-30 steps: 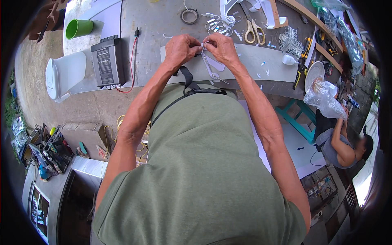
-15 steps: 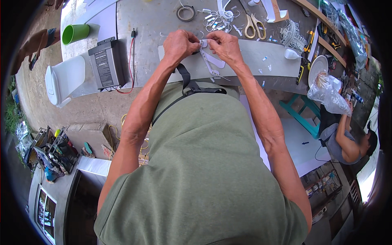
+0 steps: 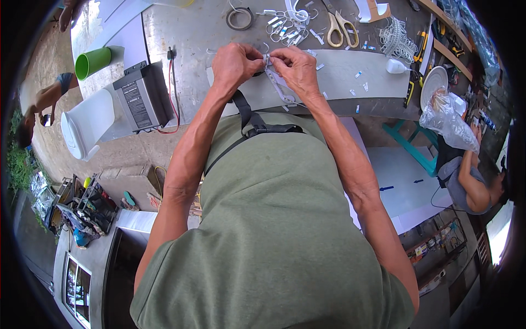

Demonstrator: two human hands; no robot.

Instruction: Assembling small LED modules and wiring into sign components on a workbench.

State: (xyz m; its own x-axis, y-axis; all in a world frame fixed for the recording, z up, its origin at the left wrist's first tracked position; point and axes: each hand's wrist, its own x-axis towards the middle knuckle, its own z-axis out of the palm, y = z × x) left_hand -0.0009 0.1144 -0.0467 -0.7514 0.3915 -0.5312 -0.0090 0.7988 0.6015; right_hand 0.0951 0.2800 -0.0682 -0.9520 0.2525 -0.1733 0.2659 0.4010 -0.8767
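Above the near edge of the table my left hand (image 3: pixel 233 67) and my right hand (image 3: pixel 297 68) almost meet, fingers bent in a pinch. Between the fingertips is a small whitish piece (image 3: pixel 267 61), too small to make out its kind. Just below it lies a narrow pale strip (image 3: pixel 280 90) with a rounded end and a thin wire, partly hidden by my right hand. Under both hands is a grey sheet (image 3: pixel 339 74) with small white-and-blue pieces (image 3: pixel 358 74) scattered on it. A dark thing beside my left fingers is mostly covered.
Beyond the hands lie a tape roll (image 3: pixel 239 19), wired white tags (image 3: pixel 287 26), scissors (image 3: pixel 343 30) and a coil of white cord (image 3: pixel 395 41). To the left are a black power unit (image 3: pixel 141 98), a green cup (image 3: pixel 92 63) and a white container (image 3: pixel 87 123). A person (image 3: pixel 471 181) sits at right.
The view has shifted slightly. My hands stay pinched together, with my right hand now covering more of the pale strip. At the far left, more of another person shows.
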